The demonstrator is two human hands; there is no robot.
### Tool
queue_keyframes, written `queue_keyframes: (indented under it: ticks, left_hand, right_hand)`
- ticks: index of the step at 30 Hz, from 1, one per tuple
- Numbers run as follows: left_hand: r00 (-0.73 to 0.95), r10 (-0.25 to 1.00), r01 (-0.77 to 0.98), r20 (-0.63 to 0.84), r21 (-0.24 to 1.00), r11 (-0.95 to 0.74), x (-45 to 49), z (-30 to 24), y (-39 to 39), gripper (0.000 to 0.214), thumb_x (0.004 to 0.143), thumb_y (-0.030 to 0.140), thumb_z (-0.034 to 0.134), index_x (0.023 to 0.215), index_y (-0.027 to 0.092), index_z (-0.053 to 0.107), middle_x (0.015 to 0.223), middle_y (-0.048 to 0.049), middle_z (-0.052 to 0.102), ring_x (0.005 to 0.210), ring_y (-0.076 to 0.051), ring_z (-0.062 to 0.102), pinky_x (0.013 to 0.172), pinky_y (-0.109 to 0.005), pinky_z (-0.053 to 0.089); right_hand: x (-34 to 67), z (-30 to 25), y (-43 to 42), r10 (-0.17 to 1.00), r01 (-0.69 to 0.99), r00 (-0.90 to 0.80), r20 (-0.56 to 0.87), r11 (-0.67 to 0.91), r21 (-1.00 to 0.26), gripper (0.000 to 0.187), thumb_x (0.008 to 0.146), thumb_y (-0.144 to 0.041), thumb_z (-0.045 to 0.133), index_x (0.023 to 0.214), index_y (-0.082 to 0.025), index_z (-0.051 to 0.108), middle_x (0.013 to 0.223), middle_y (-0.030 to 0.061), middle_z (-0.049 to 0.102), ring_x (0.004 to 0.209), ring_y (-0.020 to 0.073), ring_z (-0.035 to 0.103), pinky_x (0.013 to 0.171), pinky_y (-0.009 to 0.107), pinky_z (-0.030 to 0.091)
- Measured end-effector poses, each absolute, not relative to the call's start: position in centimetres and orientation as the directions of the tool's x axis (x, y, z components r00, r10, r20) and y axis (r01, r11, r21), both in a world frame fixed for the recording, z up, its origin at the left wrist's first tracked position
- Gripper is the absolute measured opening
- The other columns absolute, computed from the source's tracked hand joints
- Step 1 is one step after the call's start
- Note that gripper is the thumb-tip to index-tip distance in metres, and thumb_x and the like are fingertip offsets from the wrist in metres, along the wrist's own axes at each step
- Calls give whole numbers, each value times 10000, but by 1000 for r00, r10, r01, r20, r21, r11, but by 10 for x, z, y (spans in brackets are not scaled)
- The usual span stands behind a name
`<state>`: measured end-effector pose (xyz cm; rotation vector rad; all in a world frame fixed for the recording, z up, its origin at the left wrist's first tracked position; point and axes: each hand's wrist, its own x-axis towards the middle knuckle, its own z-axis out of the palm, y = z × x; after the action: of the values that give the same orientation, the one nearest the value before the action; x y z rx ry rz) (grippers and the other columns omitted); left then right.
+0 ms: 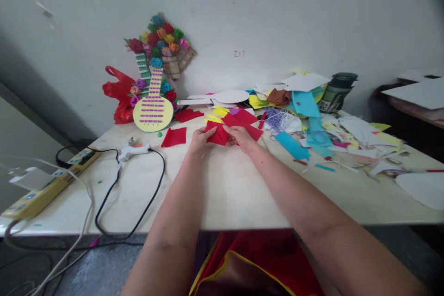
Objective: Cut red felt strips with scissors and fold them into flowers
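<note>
Both my hands meet at the middle of the table on a red paper piece (pixel 218 135). My left hand (pixel 200 141) pinches its left edge, fingers closed on it. My right hand (pixel 243 138) grips the right edge of the same piece. More red paper squares lie close by: one (pixel 174 137) to the left, one (pixel 188 115) further back, and several (pixel 244 119) just behind my right hand. Yellow scraps (pixel 218 113) lie among them.
A white glue gun (pixel 132 150) with a black cord lies at the left, near a yellow power strip (pixel 48 185). A paper guitar with paper flowers (pixel 154 101) leans on the wall. Coloured paper scraps (pixel 312 120) and a dark green jar (pixel 338 90) crowd the right.
</note>
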<state>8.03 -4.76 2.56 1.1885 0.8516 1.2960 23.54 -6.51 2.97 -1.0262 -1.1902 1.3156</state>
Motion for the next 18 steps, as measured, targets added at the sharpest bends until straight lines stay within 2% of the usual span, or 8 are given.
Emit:
queue_keyframes:
  ticks: [4,10,18]
  left_hand:
    - [120,981,-315,153,943,-108,85,24,-49,435,508,380,760,838,113,666,856,-93,678,775,-204,629,745,-316,477]
    - [167,977,-369,134,927,-64,93,21,-51,442,525,352,759,877,105,656,908,-114,671,811,-218,627,784,-330,472]
    - [162,985,-418,59,908,15,88,27,-50,363,524,289,755,826,121,642,826,-82,676,751,-189,631,734,-313,485]
  right_hand:
    - [227,24,-62,993,-160,-86,78,64,-985,328,573,-431,708,707,-152,600,578,9,613,473,105,526,441,222,412]
    - [222,21,-59,988,-212,35,148,152,-965,240,561,-287,699,746,-149,634,698,16,660,642,135,598,641,273,479]
    - [232,23,-56,988,-94,-30,153,149,-984,189,546,-244,705,690,-142,638,620,-8,643,581,121,573,630,274,463]
